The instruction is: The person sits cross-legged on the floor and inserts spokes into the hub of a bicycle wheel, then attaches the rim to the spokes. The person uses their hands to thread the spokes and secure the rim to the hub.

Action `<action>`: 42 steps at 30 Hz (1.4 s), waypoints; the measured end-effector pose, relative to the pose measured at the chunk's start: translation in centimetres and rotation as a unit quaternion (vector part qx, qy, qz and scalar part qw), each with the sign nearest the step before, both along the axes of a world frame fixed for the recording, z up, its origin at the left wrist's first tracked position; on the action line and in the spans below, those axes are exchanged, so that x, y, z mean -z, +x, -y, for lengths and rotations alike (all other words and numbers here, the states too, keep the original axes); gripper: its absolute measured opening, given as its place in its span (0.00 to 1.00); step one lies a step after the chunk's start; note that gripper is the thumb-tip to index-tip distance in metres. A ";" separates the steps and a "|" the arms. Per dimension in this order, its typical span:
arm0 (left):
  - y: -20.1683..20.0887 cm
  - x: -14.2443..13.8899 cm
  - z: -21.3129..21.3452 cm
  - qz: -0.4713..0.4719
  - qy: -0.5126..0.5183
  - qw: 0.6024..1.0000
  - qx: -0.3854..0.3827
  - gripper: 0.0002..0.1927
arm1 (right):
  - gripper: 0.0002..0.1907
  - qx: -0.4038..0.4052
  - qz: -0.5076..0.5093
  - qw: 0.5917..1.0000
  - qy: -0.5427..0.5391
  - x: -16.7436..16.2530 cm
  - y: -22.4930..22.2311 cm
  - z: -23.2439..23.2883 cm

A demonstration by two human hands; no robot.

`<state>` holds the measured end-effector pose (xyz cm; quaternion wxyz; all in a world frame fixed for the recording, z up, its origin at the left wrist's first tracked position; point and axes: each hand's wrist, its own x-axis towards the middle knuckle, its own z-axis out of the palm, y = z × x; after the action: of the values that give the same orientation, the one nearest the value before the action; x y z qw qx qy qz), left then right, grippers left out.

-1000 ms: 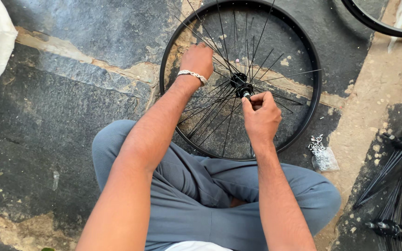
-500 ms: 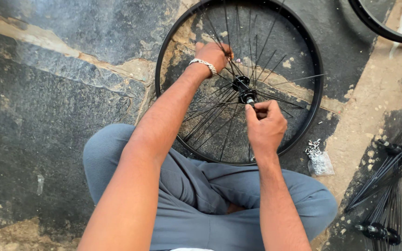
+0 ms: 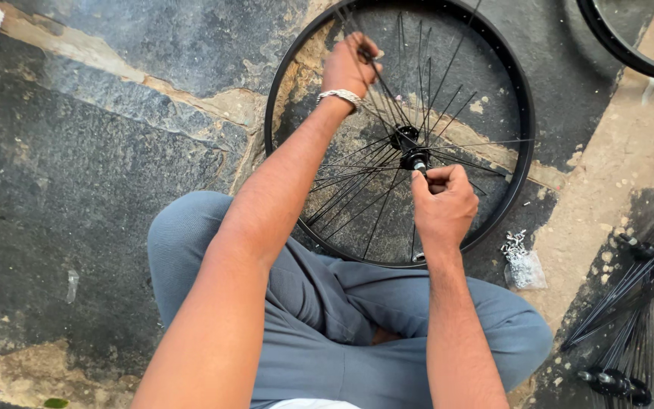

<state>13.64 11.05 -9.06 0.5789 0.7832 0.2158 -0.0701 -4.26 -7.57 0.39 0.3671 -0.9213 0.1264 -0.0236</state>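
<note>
A: Right, start closest to the camera. What do you see?

B: Grey trousers [image 3: 327, 318], knees folded, the person sitting cross-legged on a dark stone floor [image 3: 100, 189]. Both bare forearms reach forward over the legs.

A: And the right hand?

B: The right hand [image 3: 442, 203] is curled nearly closed, thumb and fingertips [image 3: 427, 177] pinched together on something small and thin right at the hub [image 3: 410, 151]. It looks like the end of a spoke, though the piece itself is too small to tell. The hand sits over the lower part of the wheel, just beside the hub.

A: The left?

B: Farther out. The left hand [image 3: 348, 67], with a metal bracelet [image 3: 340, 96] on the wrist, is closed around one or two dark spokes [image 3: 378, 76] in the upper part of the wheel, fingers wrapped rather than spread.

A: Where is the wheel itself?

B: The bicycle wheel [image 3: 525, 144] lies flat on the floor directly ahead of the knees, black rim, spokes fanning loosely from the hub, several not reaching the rim.

A: Anything around it?

B: A small clear bag of metal bits [image 3: 522, 261] just beside the rim on the right, a bundle of loose black spokes [image 3: 630, 303] farther right, and part of a second rim [image 3: 630, 53] at the top right corner.
</note>
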 end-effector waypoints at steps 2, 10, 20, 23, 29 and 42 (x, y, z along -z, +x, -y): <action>-0.3 -0.4 -0.6 0.004 -0.093 0.995 -0.036 0.04 | 0.11 -0.004 0.001 1.000 0.016 -0.1 -0.2 0.2; -1.7 -1.7 -7.7 -0.026 -0.330 0.912 -0.242 0.15 | 0.17 -0.085 0.007 0.986 0.141 1.0 -2.0 1.9; -4.4 -5.5 -17.8 0.156 -0.252 0.826 -0.479 0.05 | 0.16 0.027 -0.021 0.991 0.129 3.0 -7.0 9.1; -5.2 -7.2 -16.2 0.271 -0.099 0.881 -0.375 0.04 | 0.14 0.028 -0.011 0.993 0.117 3.4 -7.5 9.8; -10.1 -9.8 -2.9 0.379 0.044 0.924 0.002 0.08 | 0.12 0.005 0.051 0.997 0.053 3.5 -6.7 9.3; -9.8 -7.1 8.6 0.192 0.243 0.853 0.421 0.20 | 0.17 -0.142 0.147 0.979 -0.002 2.3 -0.8 8.1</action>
<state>3.84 2.40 -1.98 0.3151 0.9128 -0.2396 -0.1005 -5.09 -15.67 -1.86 0.3794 -0.9171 -0.0613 -0.1063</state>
